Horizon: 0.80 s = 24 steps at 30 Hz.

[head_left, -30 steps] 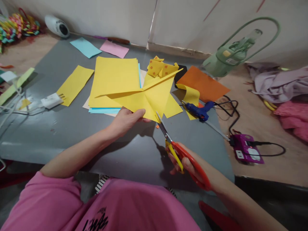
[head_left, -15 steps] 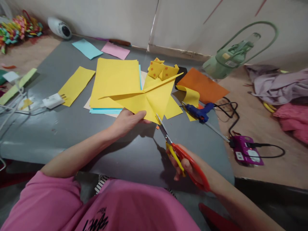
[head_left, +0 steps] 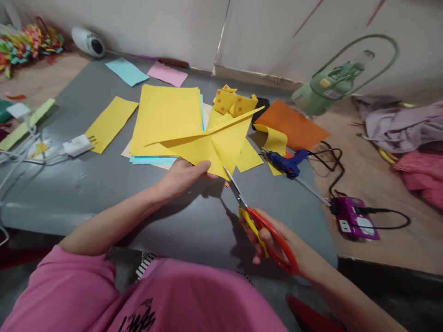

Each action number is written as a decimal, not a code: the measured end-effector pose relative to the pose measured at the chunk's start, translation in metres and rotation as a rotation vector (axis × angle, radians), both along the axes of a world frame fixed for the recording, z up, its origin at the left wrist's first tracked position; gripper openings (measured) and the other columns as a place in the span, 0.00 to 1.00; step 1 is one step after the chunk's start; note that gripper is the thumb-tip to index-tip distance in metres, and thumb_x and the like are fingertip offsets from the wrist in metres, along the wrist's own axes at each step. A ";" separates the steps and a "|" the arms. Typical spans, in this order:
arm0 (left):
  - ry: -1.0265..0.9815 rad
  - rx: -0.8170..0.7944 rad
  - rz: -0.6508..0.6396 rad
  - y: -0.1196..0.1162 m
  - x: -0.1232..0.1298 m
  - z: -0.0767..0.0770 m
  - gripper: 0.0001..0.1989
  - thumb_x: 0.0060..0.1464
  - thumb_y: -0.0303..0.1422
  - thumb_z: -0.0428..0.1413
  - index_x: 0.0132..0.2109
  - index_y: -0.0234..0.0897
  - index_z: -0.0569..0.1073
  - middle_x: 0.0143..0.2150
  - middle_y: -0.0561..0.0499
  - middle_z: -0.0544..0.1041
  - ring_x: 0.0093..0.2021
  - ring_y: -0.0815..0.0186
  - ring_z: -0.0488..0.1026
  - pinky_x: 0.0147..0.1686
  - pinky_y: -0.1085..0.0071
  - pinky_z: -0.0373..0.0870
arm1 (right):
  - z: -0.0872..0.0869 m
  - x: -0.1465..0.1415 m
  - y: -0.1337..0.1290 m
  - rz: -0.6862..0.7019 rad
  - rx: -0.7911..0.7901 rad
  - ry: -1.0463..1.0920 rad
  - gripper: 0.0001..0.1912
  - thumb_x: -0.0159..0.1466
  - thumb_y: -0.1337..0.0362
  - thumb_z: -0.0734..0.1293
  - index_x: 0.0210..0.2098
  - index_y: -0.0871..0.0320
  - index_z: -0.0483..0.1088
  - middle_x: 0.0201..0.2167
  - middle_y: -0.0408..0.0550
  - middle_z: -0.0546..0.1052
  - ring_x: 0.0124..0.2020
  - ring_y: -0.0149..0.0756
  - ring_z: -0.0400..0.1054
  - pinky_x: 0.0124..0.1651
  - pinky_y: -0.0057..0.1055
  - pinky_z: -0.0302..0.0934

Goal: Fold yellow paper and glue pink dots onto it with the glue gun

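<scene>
A folded yellow paper (head_left: 221, 147) with pointed flaps is pinched at its lower edge by my left hand (head_left: 188, 175), thumb on top. My right hand (head_left: 266, 235) is closed on the scissors (head_left: 277, 244), which have red and yellow handles. Their blades meet the lower edge of the folded paper, right of my left thumb. Behind it lies a stack of yellow sheets (head_left: 169, 115) with light blue sheets showing underneath. A folded yellow piece with orange squares (head_left: 238, 103) sits just beyond the held paper.
To the right are an orange sheet (head_left: 292, 124), a blue glue gun (head_left: 287, 162), a purple power strip (head_left: 356, 219) and a green bottle (head_left: 321, 90). A white plug (head_left: 76, 145) touches a yellow strip (head_left: 110, 124) at left. Blue (head_left: 127, 72) and pink (head_left: 167, 74) papers lie behind.
The scissor handles have spread slightly, with the yellow one lower. The view has shifted a little; my left hand still holds the paper in nearly the same place.
</scene>
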State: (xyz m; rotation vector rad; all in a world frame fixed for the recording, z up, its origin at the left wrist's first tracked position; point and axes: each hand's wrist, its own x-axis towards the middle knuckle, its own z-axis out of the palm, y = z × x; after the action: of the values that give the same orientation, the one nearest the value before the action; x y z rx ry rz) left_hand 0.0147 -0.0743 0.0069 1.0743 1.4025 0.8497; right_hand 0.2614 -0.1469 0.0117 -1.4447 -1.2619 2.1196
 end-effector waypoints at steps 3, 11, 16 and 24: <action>-0.004 0.008 -0.004 0.000 -0.001 -0.004 0.14 0.50 0.36 0.56 0.24 0.32 0.79 0.19 0.51 0.74 0.19 0.72 0.56 0.20 0.72 0.54 | 0.003 0.000 0.001 0.000 -0.015 -0.020 0.33 0.54 0.33 0.70 0.41 0.54 0.63 0.31 0.38 0.62 0.24 0.25 0.58 0.25 0.26 0.68; -0.033 0.047 -0.020 0.001 -0.001 -0.008 0.12 0.51 0.35 0.56 0.26 0.32 0.78 0.27 0.46 0.81 0.24 0.70 0.67 0.24 0.74 0.62 | -0.002 0.002 -0.001 -0.011 0.007 -0.026 0.32 0.56 0.35 0.69 0.42 0.54 0.63 0.29 0.37 0.61 0.22 0.24 0.58 0.24 0.27 0.68; 0.064 0.071 -0.094 0.002 -0.001 -0.005 0.15 0.54 0.37 0.55 0.24 0.34 0.75 0.22 0.48 0.77 0.22 0.68 0.69 0.20 0.73 0.56 | 0.000 0.000 -0.001 0.022 0.032 -0.039 0.32 0.56 0.34 0.69 0.40 0.54 0.61 0.29 0.37 0.62 0.22 0.24 0.59 0.26 0.28 0.69; -0.045 0.094 -0.125 0.000 0.003 -0.008 0.12 0.55 0.39 0.57 0.36 0.34 0.78 0.31 0.48 0.81 0.24 0.68 0.75 0.25 0.75 0.67 | -0.005 -0.001 0.002 0.077 0.168 -0.093 0.33 0.58 0.30 0.64 0.42 0.54 0.63 0.31 0.40 0.64 0.24 0.27 0.63 0.27 0.28 0.69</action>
State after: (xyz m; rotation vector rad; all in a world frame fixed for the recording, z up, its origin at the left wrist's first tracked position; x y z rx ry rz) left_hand 0.0173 -0.0742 -0.0014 1.1945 1.2550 0.8503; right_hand 0.2606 -0.1448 0.0071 -1.4584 -1.5136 1.9599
